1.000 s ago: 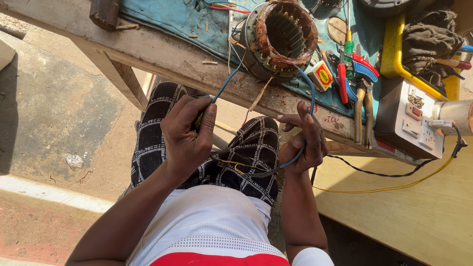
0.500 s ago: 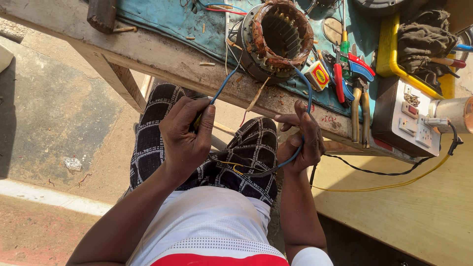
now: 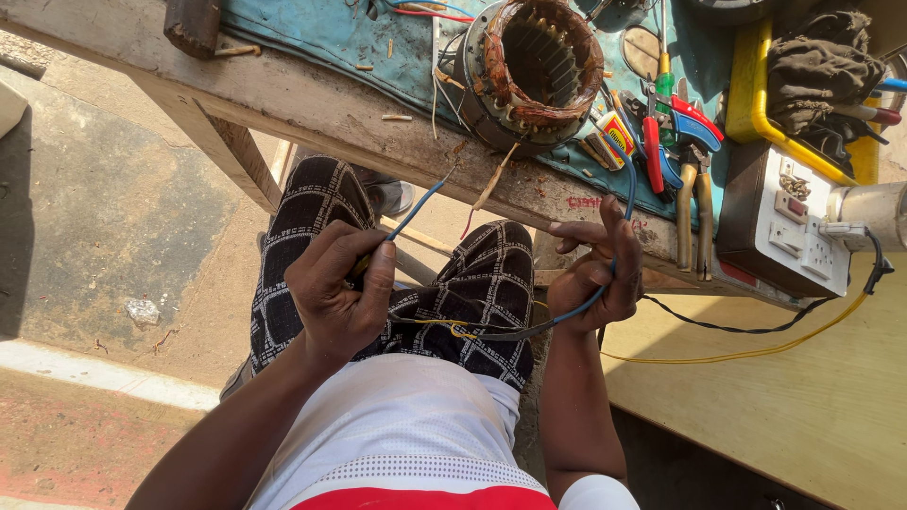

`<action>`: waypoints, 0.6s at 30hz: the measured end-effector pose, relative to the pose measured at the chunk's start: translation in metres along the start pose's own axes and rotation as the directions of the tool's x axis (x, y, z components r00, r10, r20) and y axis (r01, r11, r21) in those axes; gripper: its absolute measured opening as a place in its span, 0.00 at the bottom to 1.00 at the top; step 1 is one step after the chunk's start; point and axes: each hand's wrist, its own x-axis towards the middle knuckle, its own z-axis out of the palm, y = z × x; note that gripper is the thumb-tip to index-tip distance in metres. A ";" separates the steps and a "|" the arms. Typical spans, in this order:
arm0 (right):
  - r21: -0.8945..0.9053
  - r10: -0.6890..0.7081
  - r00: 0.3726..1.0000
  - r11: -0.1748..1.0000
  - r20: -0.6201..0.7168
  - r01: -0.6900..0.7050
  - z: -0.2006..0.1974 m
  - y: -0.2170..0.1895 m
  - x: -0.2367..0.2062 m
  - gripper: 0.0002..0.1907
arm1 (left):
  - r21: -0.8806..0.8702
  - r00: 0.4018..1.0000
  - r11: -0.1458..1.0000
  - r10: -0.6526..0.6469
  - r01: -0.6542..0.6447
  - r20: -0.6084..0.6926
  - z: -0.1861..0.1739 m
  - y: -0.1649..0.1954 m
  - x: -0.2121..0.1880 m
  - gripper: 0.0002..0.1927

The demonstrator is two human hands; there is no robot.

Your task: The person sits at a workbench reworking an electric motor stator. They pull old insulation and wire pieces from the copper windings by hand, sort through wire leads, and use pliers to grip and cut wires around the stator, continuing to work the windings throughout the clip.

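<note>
1. Little has moved since a second ago: our left hand [image 3: 338,295] and right hand [image 3: 593,274] sit over our lap as before, and the view has only drifted a touch
2. We close the fingers of our left hand into a loose fist around one end of the blue wire [image 3: 416,210], thumb pressed along the top; the wire rises from the fist toward the edge of the tabletop [image 3: 312,104]
3. We curl the fingers [image 3: 619,247] of our right hand around the other blue wire [image 3: 627,170], which comes down from the tabletop, passes through the hand and runs on across our lap as a dark stretch
4. A thin yellow wire [image 3: 444,326] lies between the two hands, over our checked black-and-white trousers [image 3: 307,212]
5. Both wires lead up to the motor stator [image 3: 534,66], a round metal shell with copper windings, lying on a blue cloth [image 3: 321,33] on the tabletop, well apart from our hands
6. Just beside the stator to the right lie red-handled pliers [image 3: 652,151] and blue-handled pliers [image 3: 694,127]
7. Further right stands a white socket box [image 3: 779,222], with a yellow tray [image 3: 756,85] behind it that holds a dark rag [image 3: 817,66]
8. A yellow cable [image 3: 756,351] and a black cable [image 3: 718,326] trail from the socket box toward our right hand
</note>
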 end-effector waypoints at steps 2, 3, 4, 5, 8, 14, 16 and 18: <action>0.031 0.027 1.000 0.999 -0.004 -0.027 -0.003 0.001 -0.003 0.26 | 0.018 1.000 1.000 -0.001 0.000 0.025 -0.004 0.000 -0.006 0.02; 0.042 0.041 0.999 0.998 -0.013 -0.040 -0.004 0.002 -0.003 0.26 | 0.021 0.999 1.000 -0.018 0.017 0.032 -0.006 0.000 -0.008 0.02; 0.053 0.051 0.998 0.997 -0.023 -0.050 -0.004 0.002 -0.003 0.27 | 0.022 0.999 0.999 -0.033 0.032 0.038 -0.007 0.000 -0.010 0.02; 0.040 0.043 0.999 0.998 -0.027 -0.042 -0.004 0.001 -0.003 0.27 | 0.019 0.998 0.999 -0.042 0.041 0.045 -0.008 0.001 -0.012 0.03; -0.091 -0.048 0.998 0.995 -0.028 0.045 -0.001 -0.008 0.002 0.24 | -0.225 0.953 0.926 -0.292 0.303 0.085 -0.008 0.010 -0.020 0.06; -0.282 -0.339 0.879 0.854 0.335 0.437 0.001 -0.052 0.009 0.17 | -0.528 0.610 0.348 -0.629 0.775 0.481 0.016 0.029 -0.022 0.11; -0.202 -0.367 0.829 0.853 0.423 0.481 0.007 -0.061 0.007 0.17 | -0.515 0.631 0.377 -0.575 0.770 0.521 0.029 0.028 -0.017 0.12; -0.223 -0.314 0.820 0.860 0.479 0.459 0.010 -0.066 0.003 0.19 | -0.510 0.631 0.377 -0.539 0.773 0.557 0.034 0.029 -0.016 0.13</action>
